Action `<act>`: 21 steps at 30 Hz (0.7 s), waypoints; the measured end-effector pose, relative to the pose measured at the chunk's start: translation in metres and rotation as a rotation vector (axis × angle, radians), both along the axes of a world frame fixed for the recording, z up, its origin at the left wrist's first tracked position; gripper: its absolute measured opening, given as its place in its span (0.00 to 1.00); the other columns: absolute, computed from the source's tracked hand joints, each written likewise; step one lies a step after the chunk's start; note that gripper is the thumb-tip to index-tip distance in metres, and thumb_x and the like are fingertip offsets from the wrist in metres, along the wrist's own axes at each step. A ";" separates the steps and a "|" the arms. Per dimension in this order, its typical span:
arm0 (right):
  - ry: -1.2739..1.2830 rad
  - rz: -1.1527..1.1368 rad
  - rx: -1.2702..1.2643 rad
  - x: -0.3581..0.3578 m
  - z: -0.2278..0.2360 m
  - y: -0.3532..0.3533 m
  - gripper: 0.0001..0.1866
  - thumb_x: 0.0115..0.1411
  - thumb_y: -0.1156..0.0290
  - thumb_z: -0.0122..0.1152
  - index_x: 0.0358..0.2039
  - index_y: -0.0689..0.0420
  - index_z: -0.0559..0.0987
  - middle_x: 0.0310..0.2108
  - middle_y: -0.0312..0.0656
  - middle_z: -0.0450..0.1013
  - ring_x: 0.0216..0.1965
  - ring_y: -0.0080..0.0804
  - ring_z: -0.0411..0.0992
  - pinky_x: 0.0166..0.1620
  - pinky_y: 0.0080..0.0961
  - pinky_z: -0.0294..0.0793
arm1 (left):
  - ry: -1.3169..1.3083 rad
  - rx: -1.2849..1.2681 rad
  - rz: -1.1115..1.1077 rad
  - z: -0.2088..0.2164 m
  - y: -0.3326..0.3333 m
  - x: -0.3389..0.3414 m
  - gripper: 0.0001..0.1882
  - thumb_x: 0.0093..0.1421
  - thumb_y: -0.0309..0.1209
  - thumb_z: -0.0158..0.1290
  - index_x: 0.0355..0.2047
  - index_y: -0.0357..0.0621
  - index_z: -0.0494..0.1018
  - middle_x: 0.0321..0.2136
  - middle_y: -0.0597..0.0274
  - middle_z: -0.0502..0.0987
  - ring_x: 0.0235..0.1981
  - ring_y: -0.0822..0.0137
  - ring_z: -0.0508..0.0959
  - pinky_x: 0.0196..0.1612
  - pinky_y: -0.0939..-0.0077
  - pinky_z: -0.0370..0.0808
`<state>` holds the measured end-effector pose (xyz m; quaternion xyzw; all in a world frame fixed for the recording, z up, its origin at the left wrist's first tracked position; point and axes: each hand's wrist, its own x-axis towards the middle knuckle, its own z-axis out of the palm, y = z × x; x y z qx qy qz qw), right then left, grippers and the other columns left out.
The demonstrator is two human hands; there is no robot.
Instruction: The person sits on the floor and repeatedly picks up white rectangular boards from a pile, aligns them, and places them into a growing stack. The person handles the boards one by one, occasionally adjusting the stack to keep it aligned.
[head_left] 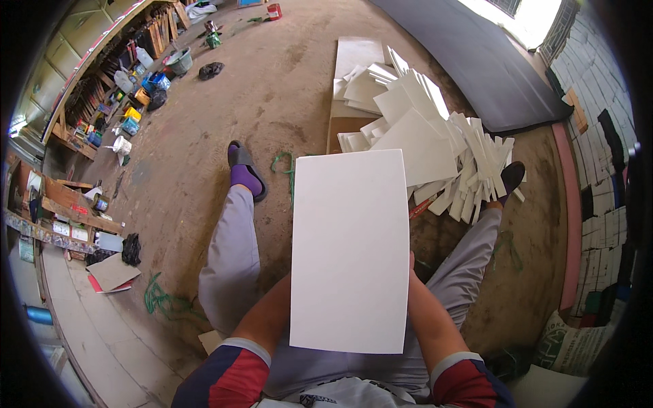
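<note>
A blank white rectangular board (349, 251) stands up in front of my lap, between my forearms. Just a sliver of my right hand (411, 262) shows at the board's right edge, gripping it; the rest is behind the board. Of my left arm I see the forearm (267, 314), which runs behind the board's left edge, so the left hand and its fingers are hidden. Beyond the board, between my feet and toward the right one, lies a heap of white sheets and narrow strips (415, 132), loosely piled.
Long flat boards (357, 51) lie under the heap. A dark grey sheet (476, 64) leans at the far right near a white brick wall (598, 88). Paint tins and buckets (130, 126) line the left side. Green string (160, 299) lies on the floor by my left leg.
</note>
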<state>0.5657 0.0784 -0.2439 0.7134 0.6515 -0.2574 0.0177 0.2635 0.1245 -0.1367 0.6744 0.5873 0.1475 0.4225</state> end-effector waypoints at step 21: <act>0.129 -0.076 -0.162 -0.007 0.040 -0.015 0.16 0.63 0.67 0.55 0.51 0.50 0.81 0.49 0.56 0.80 0.54 0.59 0.77 0.57 0.50 0.76 | 0.038 -0.055 -0.032 0.011 -0.039 -0.022 0.28 0.69 0.50 0.49 0.63 0.47 0.72 0.54 0.51 0.80 0.53 0.46 0.80 0.54 0.50 0.77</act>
